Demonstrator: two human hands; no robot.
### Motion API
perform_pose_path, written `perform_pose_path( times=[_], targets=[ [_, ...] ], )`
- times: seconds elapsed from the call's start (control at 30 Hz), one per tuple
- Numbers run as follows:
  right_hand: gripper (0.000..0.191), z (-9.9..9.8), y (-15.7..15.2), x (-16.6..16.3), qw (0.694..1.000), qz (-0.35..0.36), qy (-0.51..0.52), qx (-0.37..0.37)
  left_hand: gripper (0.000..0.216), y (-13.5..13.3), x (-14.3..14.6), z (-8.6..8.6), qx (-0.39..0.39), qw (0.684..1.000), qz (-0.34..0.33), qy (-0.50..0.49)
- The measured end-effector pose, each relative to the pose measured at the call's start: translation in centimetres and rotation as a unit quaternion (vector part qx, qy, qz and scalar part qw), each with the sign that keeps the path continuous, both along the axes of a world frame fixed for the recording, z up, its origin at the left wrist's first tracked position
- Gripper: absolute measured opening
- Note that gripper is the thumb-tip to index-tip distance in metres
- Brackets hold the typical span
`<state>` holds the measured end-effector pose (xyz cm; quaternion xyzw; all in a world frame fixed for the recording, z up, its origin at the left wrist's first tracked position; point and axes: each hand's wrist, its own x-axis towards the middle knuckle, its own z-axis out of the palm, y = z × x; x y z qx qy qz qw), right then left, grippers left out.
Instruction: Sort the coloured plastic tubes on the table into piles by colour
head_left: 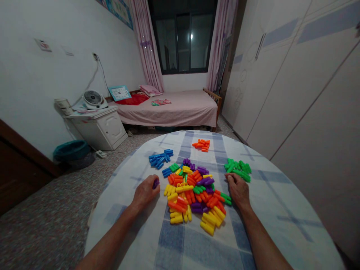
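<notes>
My left hand [146,191] is closed around a purple plastic toy block [156,183], to the left of a large mixed pile. That mixed pile [180,179] holds yellow, orange, purple, green and blue bullet-shaped plastic blocks in the middle of the table. My right hand [238,188] rests at the near edge of a pile of green blocks [237,167], its fingers curled together; whatever they hold, if anything, is hidden. Blue blocks [160,159] lie in their own pile at the left, and orange blocks [201,144] in another at the back.
The round table [126,157] wears a blue-and-white checked cloth. Beyond it stands a bed [180,108] with a pink cover. A white cabinet [108,129] carrying a fan [94,99] is at the left, near a bin [71,150]. A tall wardrobe [295,86] lines the right.
</notes>
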<state>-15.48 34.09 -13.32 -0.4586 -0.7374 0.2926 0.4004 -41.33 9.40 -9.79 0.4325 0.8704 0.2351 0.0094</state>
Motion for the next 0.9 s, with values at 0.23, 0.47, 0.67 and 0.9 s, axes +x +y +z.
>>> perform_pose_path(
  times=[0.23, 0.47, 0.67, 0.9],
  targets=[
    [0.037, 0.2, 0.0, 0.0, 1.000, -0.001, -0.013, -0.008, 0.025, -2.2, -1.5, -0.9, -0.010, 0.996, 0.064, 0.057],
    [0.036, 0.0, 0.0, 0.0, 1.000, -0.002, -0.013, -0.004, 0.031, 0.8, -2.4, -1.0, 0.142, 0.979, 0.013, 0.149],
    [0.035, 0.1, 0.1, -0.1, 1.000, -0.009, -0.008, -0.005, 0.034, 10.2, -0.3, 2.3, 0.052, 0.982, -0.160, 0.091],
    [0.035, -0.1, 0.0, 0.0, 1.000, 0.003, 0.001, -0.010, 0.075, 17.7, 0.7, 2.7, -0.197, 0.961, -0.193, 0.016]
  ],
)
